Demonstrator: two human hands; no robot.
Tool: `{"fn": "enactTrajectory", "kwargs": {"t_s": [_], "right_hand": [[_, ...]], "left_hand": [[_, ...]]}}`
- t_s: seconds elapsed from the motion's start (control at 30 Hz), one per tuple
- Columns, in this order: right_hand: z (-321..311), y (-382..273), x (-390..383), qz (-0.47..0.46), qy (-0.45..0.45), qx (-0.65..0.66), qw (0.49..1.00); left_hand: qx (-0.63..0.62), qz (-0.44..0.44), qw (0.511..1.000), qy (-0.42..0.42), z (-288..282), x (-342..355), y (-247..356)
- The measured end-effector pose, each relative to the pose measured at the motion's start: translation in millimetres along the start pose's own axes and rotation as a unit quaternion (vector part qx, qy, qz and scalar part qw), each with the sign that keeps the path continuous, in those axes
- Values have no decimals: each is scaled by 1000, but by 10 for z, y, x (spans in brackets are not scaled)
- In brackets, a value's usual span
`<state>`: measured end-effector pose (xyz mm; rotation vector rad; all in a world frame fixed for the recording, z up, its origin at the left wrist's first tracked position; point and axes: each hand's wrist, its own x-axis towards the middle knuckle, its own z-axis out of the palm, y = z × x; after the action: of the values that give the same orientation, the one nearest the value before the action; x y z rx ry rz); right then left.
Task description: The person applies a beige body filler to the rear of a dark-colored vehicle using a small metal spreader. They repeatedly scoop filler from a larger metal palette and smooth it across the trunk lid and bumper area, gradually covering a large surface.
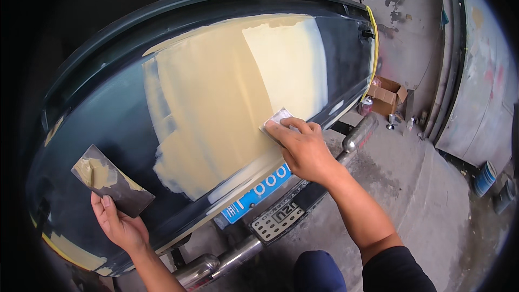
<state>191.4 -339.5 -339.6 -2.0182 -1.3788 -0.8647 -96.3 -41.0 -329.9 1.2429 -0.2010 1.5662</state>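
Observation:
A dark vehicle tailgate (351, 48) fills the middle of the head view. Tan filler putty (211, 97) covers its centre, and a paler cream patch (292, 65) lies to the right of the tan. My right hand (305, 148) grips a flat putty spreader (280, 119), its edge at the lower end of the border between the two shades. At lower left, my left hand (116, 219) holds a dark rectangular mixing plate (127, 194), thumb on top and fingers beneath. A smeared lump of tan putty (97, 172) sits on the plate's far end.
Below the tailgate are a blue licence plate (259, 192), a step pad (278, 219) and a chrome tube bumper (235, 257). Yellow tape (374, 43) lines the right edge. A cardboard box (386, 97), a can (366, 105) and blue-labelled tin (485, 178) stand on the concrete floor.

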Motion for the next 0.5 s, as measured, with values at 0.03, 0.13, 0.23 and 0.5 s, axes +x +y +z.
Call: {"fn": "enactTrajectory", "kwargs": {"t_s": [0.03, 0.13, 0.23, 0.5], "right_hand": [[102, 35, -94, -3, 4, -5, 1000], [386, 93, -350, -9, 22, -22, 999], [544, 180, -513, -2, 30, -15, 999], [626, 274, -682, -15, 73, -17, 997]], "left_hand": [[5, 1, 1000, 3, -15, -1, 3], [13, 8, 1000, -1, -60, 9, 30], [16, 6, 1000, -1, -82, 27, -4], [57, 7, 998, -1, -106, 76, 7]]}}
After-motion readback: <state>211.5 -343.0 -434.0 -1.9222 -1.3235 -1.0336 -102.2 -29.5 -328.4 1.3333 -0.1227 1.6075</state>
